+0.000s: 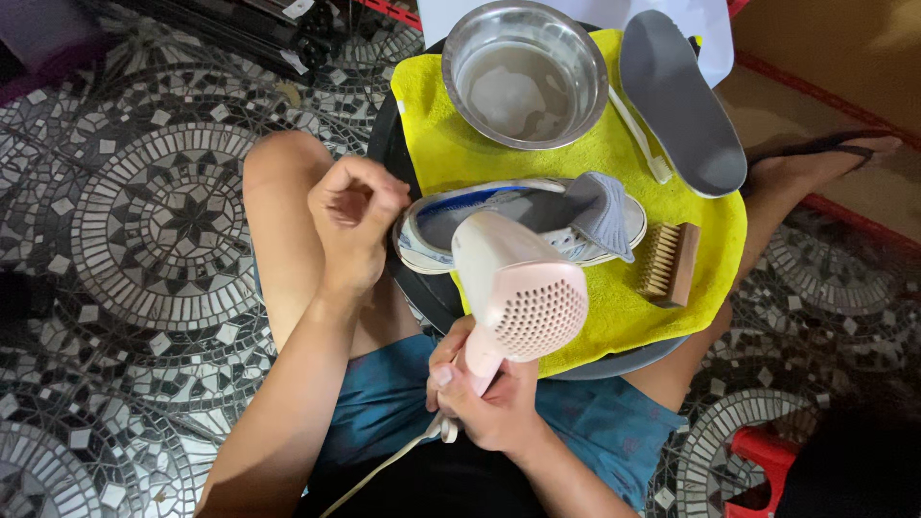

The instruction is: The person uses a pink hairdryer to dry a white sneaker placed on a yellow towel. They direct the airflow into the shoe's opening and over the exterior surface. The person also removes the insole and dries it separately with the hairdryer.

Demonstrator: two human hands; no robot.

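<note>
Pointing down at the lap, a pale pink hair dryer (513,288) is sitting nearest the camera, its perforated rear grille facing up and its nozzle aiming at a white sneaker (523,225) just beyond. The right hand (484,398) is wrapping closed around the dryer's handle, with the cord trailing off toward the lower left. The left hand (353,223) is hovering beside the sneaker's heel end, fingers curled loosely into a near fist; whether it is pinching anything cannot be told.

The sneaker is lying on its side on a yellow towel (595,158) spread over a dark round tray (427,297) resting across the knees, its grey tongue pulled out. Judging by the layout, the washing appears to be done and the drying is under way: a steel bowl (525,72) is holding cloudy water, a white toothbrush (641,139) is lying beside it, a wooden brush (669,262) is lying unused, and a grey insole (679,101) is lying apart at the towel's far edge. Mosaic floor (144,211) is surrounding everything.
</note>
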